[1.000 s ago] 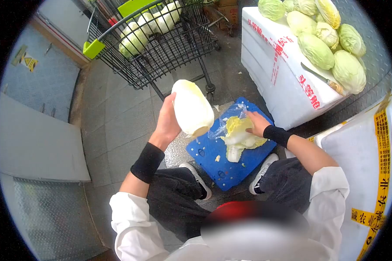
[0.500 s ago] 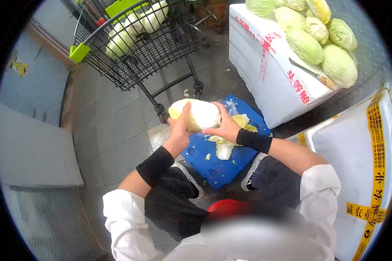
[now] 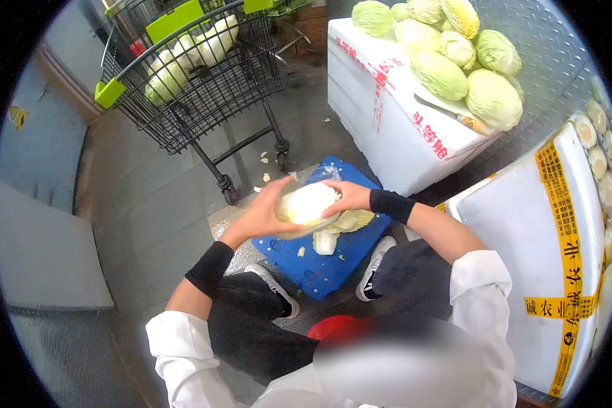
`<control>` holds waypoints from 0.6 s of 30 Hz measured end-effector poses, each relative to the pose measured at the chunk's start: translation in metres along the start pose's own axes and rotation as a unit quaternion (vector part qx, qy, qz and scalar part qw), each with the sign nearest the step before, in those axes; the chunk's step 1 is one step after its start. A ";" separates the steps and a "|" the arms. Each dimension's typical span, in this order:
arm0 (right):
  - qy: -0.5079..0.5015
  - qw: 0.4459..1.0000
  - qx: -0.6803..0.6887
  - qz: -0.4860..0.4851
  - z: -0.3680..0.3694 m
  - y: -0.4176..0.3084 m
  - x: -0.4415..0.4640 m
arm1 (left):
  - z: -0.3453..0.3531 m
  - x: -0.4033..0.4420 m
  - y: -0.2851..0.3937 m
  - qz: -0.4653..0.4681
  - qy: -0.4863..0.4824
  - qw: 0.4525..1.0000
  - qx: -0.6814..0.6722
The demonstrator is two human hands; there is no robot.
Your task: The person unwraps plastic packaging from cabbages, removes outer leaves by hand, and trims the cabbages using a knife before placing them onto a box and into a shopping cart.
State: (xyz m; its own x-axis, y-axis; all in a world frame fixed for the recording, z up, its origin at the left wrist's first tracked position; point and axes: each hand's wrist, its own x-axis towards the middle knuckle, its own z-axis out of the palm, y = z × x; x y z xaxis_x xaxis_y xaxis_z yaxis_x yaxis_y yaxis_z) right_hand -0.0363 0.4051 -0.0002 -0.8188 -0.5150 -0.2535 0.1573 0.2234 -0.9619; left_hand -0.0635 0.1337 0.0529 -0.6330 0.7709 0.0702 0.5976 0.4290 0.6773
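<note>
A pale napa cabbage (image 3: 307, 204), slightly blurred, is held between both my hands above the blue board (image 3: 306, 272). My left hand (image 3: 265, 209) grips its left end, fingers curved round it. At its right end, my right hand (image 3: 349, 198) has its fingers on the cut-looking base. Loose yellow-green leaves (image 3: 352, 220) lie on the board below and right of the cabbage, with a white leaf piece (image 3: 325, 243) beside them. Clear plastic film shows in part behind the hands.
A black wire cart (image 3: 204, 81) with peeled cabbages (image 3: 166, 80) stands at the upper left. Several green cabbages (image 3: 494, 99) and a knife (image 3: 449, 114) lie on a white foam box (image 3: 387, 129). Another taped white box (image 3: 503, 211) is at right.
My right hand has left the loose leaves and taken hold of the cabbage. The cabbage has been lowered over the board and turned from upright to sideways. The view has shifted right.
</note>
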 end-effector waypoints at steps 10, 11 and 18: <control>0.074 0.995 -0.050 0.046 0.008 -0.021 -0.023 | 0.026 0.003 0.009 -0.093 -0.091 0.970 -0.207; 0.102 0.979 -0.177 0.018 -0.004 -0.031 -0.027 | 0.029 0.004 0.004 -0.130 -0.100 0.954 -0.252; 0.576 0.608 -0.524 -0.156 -0.119 -0.103 -0.115 | 0.046 -0.006 -0.006 -0.189 -0.090 0.935 -0.287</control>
State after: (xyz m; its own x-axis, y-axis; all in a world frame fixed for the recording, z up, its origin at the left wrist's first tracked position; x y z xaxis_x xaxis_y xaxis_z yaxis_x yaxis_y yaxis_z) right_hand -0.0243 0.5396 0.1398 -0.6570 0.1182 0.7446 -0.0484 0.9790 -0.1980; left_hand -0.0403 0.1479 0.0147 -0.6216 0.7041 -0.3434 -0.0475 0.4037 0.9137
